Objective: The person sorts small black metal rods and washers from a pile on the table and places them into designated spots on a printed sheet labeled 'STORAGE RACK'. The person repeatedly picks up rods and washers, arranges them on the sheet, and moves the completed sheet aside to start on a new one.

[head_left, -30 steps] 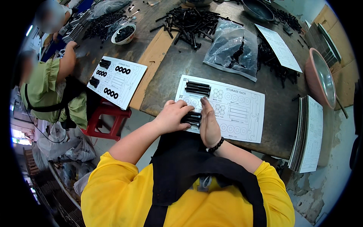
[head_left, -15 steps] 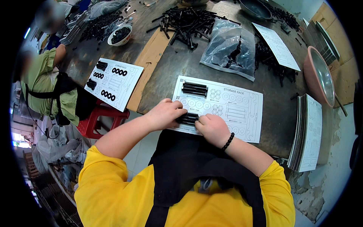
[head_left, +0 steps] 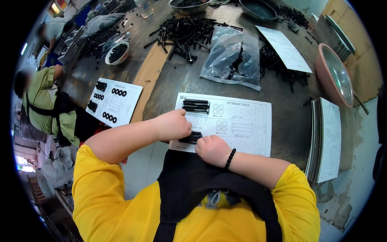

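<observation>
A white printed card (head_left: 264, 121) with outlines of nuts, washers, bolts and a wrench lies before me. Near its upper left corner sits a row of black bolts (head_left: 196, 105). Below it, a second group of black bolts (head_left: 191, 137) lies partly covered by my hands. My left hand (head_left: 173, 124) is closed, its fingers curled between the two groups; what they may hold is hidden. My right hand (head_left: 213, 149), with a black bead bracelet on the wrist, is closed, its fingertips against the right ends of the lower bolts; their grip is hidden.
A clear plastic bag (head_left: 231, 60) and a heap of black bolts (head_left: 187, 36) lie beyond the card. Stacked printed cards (head_left: 328, 139) and a pink basin (head_left: 334, 76) are at the right. A filled card (head_left: 131, 99) lies left, near a co-worker (head_left: 46, 101).
My left hand has shifted from the lower bolts up toward the upper row. My right hand stays at the lower bolts' right ends. The whole view has shifted with my head.
</observation>
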`<action>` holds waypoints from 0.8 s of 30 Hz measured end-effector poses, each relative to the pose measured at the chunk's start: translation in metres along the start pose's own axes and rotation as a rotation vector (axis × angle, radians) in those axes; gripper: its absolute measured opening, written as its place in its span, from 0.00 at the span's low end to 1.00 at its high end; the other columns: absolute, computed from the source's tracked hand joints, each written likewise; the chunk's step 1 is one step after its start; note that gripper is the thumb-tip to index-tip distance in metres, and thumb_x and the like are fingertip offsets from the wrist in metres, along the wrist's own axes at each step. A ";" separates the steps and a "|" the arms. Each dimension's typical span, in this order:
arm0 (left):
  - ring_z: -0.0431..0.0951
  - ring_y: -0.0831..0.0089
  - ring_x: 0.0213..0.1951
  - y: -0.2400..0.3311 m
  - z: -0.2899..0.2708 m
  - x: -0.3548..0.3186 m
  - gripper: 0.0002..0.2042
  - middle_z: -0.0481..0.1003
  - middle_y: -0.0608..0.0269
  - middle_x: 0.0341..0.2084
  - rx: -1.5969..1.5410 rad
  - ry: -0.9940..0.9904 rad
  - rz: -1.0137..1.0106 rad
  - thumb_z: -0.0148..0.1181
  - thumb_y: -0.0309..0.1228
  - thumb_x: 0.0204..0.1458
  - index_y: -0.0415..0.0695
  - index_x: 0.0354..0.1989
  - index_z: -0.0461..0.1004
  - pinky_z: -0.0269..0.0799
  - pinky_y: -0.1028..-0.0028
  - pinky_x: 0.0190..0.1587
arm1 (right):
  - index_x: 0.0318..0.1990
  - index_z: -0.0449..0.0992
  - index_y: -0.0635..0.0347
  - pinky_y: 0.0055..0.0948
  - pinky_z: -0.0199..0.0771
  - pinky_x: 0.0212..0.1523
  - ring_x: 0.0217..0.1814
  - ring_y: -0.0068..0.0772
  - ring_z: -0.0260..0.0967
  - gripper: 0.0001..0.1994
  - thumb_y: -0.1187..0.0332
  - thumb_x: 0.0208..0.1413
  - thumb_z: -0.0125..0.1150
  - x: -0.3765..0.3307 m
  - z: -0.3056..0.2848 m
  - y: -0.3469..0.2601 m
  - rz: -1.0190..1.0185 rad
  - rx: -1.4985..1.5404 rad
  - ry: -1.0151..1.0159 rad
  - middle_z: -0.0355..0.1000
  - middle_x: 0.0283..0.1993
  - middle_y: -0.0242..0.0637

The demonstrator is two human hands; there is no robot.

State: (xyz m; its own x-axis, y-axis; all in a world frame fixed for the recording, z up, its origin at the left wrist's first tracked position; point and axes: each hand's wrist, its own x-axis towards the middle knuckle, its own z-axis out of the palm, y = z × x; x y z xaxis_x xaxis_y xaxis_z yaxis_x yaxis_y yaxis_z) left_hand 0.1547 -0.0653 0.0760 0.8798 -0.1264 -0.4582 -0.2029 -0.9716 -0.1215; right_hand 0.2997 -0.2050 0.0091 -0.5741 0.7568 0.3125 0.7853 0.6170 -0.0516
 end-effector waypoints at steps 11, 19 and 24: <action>0.73 0.75 0.22 -0.007 0.001 0.028 0.05 0.72 0.71 0.15 0.173 -0.023 0.079 0.55 0.31 0.37 0.53 0.13 0.73 0.57 0.74 0.38 | 0.21 0.71 0.55 0.28 0.66 0.26 0.27 0.31 0.65 0.04 0.68 0.42 0.51 0.002 0.000 0.002 -0.014 0.057 -0.010 0.64 0.23 0.32; 0.75 0.69 0.31 -0.020 -0.024 0.019 0.07 0.74 0.67 0.23 -0.107 -0.295 -0.106 0.62 0.37 0.38 0.50 0.24 0.76 0.60 0.71 0.42 | 0.26 0.71 0.58 0.34 0.70 0.32 0.34 0.37 0.69 0.05 0.69 0.47 0.48 0.002 -0.012 0.023 0.114 0.270 -0.213 0.68 0.28 0.37; 0.74 0.64 0.36 -0.053 -0.035 0.034 0.11 0.72 0.64 0.34 -0.315 0.138 -0.341 0.59 0.33 0.43 0.46 0.36 0.74 0.67 0.65 0.42 | 0.32 0.73 0.56 0.38 0.71 0.36 0.37 0.42 0.69 0.06 0.68 0.48 0.52 -0.010 -0.033 0.097 0.433 0.288 -0.057 0.69 0.32 0.40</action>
State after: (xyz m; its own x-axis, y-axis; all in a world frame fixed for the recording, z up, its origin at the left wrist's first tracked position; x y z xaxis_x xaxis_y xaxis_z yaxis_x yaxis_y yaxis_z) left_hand 0.2106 -0.0256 0.0980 0.9267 0.2055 -0.3147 0.2286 -0.9728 0.0381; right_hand 0.3889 -0.1597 0.0324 -0.2288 0.9614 0.1531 0.8627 0.2731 -0.4256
